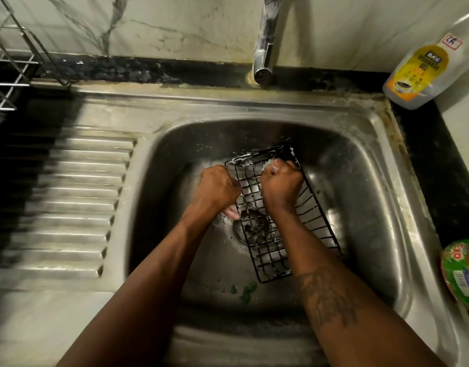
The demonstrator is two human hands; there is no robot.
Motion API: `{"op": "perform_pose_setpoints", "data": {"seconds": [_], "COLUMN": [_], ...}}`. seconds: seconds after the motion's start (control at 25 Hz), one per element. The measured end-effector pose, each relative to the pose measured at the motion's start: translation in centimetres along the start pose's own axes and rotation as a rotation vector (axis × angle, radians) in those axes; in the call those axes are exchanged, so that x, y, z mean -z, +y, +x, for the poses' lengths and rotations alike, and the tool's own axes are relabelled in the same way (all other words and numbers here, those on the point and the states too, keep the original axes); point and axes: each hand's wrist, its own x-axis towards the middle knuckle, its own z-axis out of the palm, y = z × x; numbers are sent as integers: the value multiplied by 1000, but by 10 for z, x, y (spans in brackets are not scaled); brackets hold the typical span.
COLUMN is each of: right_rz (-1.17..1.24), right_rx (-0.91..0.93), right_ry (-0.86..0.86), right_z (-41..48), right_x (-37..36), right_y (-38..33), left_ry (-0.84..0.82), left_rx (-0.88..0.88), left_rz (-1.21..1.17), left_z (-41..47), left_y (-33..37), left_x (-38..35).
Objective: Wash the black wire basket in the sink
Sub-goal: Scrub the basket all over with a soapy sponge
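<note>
We see the sink (360,120) as brushed stainless steel, dull, wet in the bowl and stained brown along its rim, with a ribbed steel drainboard (77,197) beside it. The black wire basket (311,207) looks like coated metal wire, matt and streaked with white lather. The tap (265,49) is glossy chrome. The wall (175,22) is smooth, veined, marble-look tile; the counter (434,154) dark speckled stone. The bottle (424,67) is clear plastic with a yellow label, the dish rack (5,83) bright metal wire, the green packet (463,271) shiny plastic

Dim, warm light; motion blur on drainboard (77,197); wide-angle bending at edges.
</note>
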Motion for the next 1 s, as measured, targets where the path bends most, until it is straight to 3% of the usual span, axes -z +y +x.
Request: {"op": "perform_pose_setpoints", "data": {"seconds": [0.12, 0.28, 0.4, 0.44, 0.52, 0.68, 0.8, 0.88, 1.0], "right_rz": [110, 260, 433, 461, 473, 670, 570, 476, 409], "right_rx": [-159, -159, -455, -478, -408, -400, -245, -208, -296], "right_ry": [124, 238, 271, 282, 226, -77, -194, -144, 86], "right_z": [3, 0, 7, 8, 4, -20, -21, -11, 1], "right_x": [-2, -14, -19, -20, -20, -33, -30, -25, -17], "right_y": [-16, -20, -20, -22, -28, -39, -36, -28, -18], "left_ry": [-24, -51, -22, -36, 3, 52, 26, 64, 27], "left_rx": [58, 106, 85, 93, 135, 135, 110, 62, 60], "left_rz": [-58, -63, -174, -148, -192, -242, -206, -86, 13], "left_z": [8, 9, 4, 4, 9, 1, -2, 3, 10], "left_y": [-1, -1, 2, 2, -1, 4, 6, 0, -5], "left_x": [-2, 1, -1, -2, -3, 5, 8, 6, 2]}}
